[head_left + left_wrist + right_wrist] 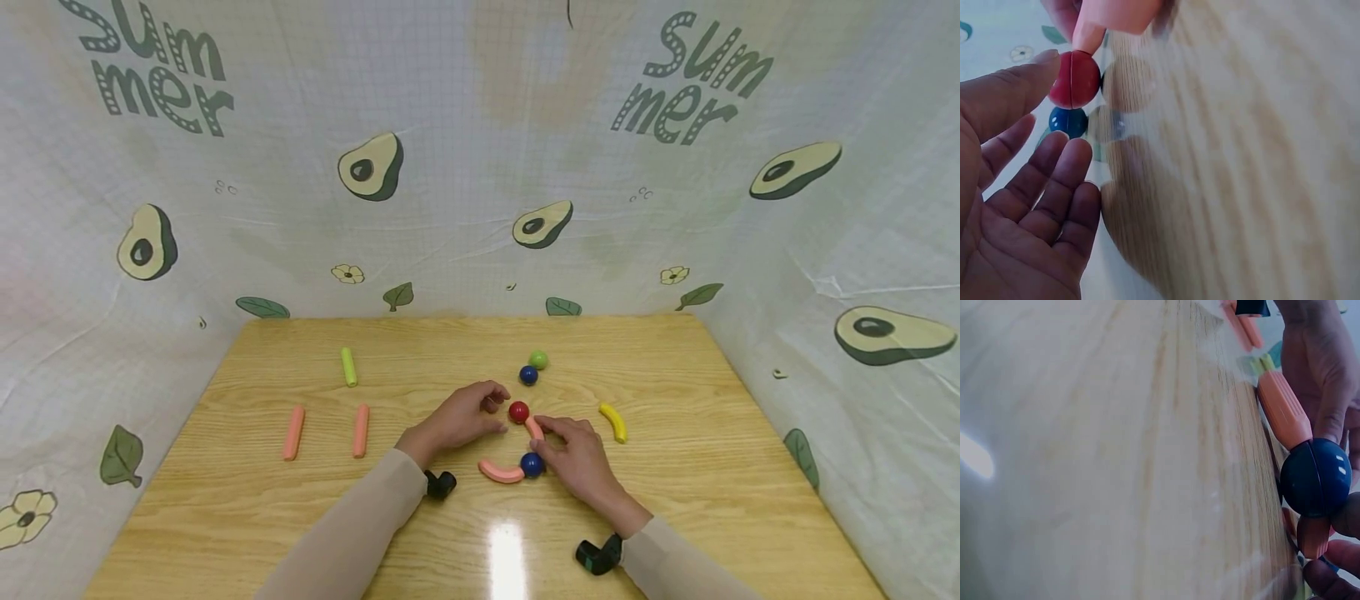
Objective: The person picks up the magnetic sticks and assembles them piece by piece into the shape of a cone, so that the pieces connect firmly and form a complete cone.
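Observation:
My right hand [579,457] pinches a curved salmon-pink stick [534,428] between thumb and fingers. This stick runs between a red ball [518,412] and a dark blue ball [532,464]. From the blue ball a second curved pink stick [501,472] reaches out to the left, over the wooden table [420,525]. My left hand [461,418] is just left of the red ball, thumb and fingers apart with nothing between them. In the left wrist view its thumb overlaps the edge of the red ball [1079,80]. The blue ball [1315,478] shows large beside my right fingertips.
Behind the hands, another blue ball [528,375] sits against a green ball [538,359]. A curved yellow stick [613,422] lies to the right. On the left lie two straight pink sticks, one nearer [361,431] and one farther out [294,433], plus a yellow-green stick [348,367].

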Available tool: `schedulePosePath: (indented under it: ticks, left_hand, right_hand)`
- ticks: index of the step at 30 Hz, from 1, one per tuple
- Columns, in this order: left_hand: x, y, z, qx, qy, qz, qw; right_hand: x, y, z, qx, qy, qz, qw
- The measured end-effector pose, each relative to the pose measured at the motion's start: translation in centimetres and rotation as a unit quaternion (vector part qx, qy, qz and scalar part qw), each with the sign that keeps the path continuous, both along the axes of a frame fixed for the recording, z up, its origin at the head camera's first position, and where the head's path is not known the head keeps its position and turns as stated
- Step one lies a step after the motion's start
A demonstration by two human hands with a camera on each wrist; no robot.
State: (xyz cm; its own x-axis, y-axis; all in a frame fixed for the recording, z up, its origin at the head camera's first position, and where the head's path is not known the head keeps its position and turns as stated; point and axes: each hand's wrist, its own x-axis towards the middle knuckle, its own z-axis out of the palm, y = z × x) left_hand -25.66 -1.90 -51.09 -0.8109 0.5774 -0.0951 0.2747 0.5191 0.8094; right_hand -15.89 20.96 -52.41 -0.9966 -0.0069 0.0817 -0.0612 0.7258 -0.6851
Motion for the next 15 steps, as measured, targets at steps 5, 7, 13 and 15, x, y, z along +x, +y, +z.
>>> schedulePosePath:
  ticks: [5, 7, 13, 15]
  left_hand:
    - [1.3, -0.7, 0.3, -0.002, 0.003, -0.016, 0.9999]
    - [1.9, -0.9, 0.5, -0.001, -0.001, -0.027, 0.9996]
    - [3.7, -1.4, 0.5, -0.003, -0.013, -0.044, 0.999]
    - [4.2, -1.5, 0.4, -0.009, -0.01, -0.049, 0.9987]
  right_hand:
    - [-0.1, 0.0, -0.1, 0.003, -0.004, 0.001, 1.0]
    - [-0.1, 0.1, -0.1, 0.004, -0.004, 0.002, 1.0]
    - [-0.1, 0.1, 0.0, 0.003, -0.006, 0.001, 1.0]
    - [0.0, 0.0, 0.0, 0.003, -0.007, 0.001, 1.0]
